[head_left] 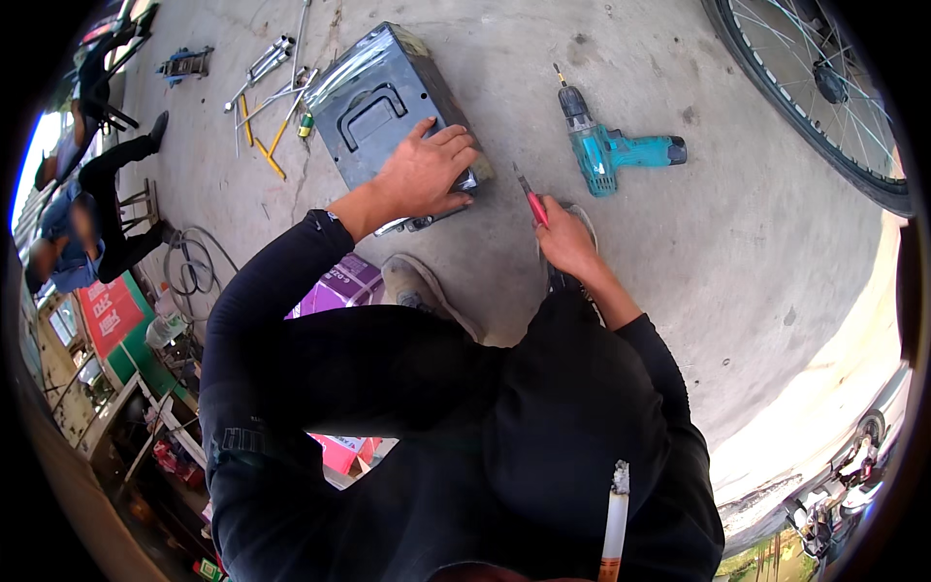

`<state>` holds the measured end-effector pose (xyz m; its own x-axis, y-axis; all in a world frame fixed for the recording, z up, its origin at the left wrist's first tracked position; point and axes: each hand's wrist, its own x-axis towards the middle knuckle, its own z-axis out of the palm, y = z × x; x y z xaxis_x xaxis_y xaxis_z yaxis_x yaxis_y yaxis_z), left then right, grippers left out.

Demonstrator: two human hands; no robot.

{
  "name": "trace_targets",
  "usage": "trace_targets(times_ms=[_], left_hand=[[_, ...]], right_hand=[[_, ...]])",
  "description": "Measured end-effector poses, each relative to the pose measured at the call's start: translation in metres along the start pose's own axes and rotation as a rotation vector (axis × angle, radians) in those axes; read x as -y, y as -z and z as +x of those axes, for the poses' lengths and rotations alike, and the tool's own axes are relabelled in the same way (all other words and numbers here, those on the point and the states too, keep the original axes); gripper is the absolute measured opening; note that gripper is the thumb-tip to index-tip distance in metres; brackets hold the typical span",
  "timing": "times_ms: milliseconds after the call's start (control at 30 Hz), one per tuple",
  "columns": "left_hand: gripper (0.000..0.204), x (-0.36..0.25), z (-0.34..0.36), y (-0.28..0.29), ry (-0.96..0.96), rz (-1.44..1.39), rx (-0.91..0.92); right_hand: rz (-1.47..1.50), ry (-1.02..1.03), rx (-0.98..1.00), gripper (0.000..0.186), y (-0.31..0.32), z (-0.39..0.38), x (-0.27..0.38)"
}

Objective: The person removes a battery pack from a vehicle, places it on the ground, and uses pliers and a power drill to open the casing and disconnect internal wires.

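My left hand (424, 173) lies with fingers spread on the near right edge of a dark grey battery case (359, 131). The case has a folded black carry handle (372, 114) on its upper face and clear tape over its far end. In my right hand (565, 239) is a slim red-handled tool (536, 208) with a narrow metal blade, pointing away from me and to the left. Its tip is apart from the case. Farther off to the right, a teal cordless drill (601, 153) lies on its side with a bit in its chuck.
Sockets (270, 60) and yellow-handled wrenches (276, 141) lie left of the case. A purple carton (339, 285) stands by my left shoe (417, 286). A bicycle wheel (829, 82) is at the far right. Another person (78, 228) sits at the left beside a coiled hose (194, 260).
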<state>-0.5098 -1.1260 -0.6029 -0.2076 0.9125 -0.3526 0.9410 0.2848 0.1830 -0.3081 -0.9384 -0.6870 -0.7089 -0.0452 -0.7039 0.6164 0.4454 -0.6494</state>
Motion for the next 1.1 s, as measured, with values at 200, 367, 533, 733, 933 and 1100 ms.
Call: trace_targets(times_ms=[200, 367, 533, 733, 933, 1100], left_hand=[[0.053, 0.000, 0.000, -0.003, -0.043, 0.031, -0.015], [0.051, 0.000, 0.002, -0.003, -0.063, 0.032, -0.007], [0.052, 0.002, 0.000, -0.006, -0.068, 0.000, -0.054], [0.053, 0.003, -0.001, -0.007, -0.062, -0.027, -0.069], [0.055, 0.003, -0.002, -0.008, -0.053, -0.033, -0.079], [0.055, 0.003, -0.001, -0.009, -0.042, -0.043, -0.076]], right_hand=[[-0.318, 0.099, -0.169, 0.061, 0.004, -0.022, 0.032], [-0.644, 0.145, -0.429, 0.071, -0.007, -0.010, 0.015], [-0.653, 0.182, -0.470, 0.073, -0.009, -0.007, 0.016], [-0.779, 0.188, -0.517, 0.064, -0.012, 0.002, 0.016], [-0.864, 0.188, -0.567, 0.059, -0.015, 0.006, 0.017], [-0.957, 0.204, -0.618, 0.056, -0.011, 0.004, 0.023]])
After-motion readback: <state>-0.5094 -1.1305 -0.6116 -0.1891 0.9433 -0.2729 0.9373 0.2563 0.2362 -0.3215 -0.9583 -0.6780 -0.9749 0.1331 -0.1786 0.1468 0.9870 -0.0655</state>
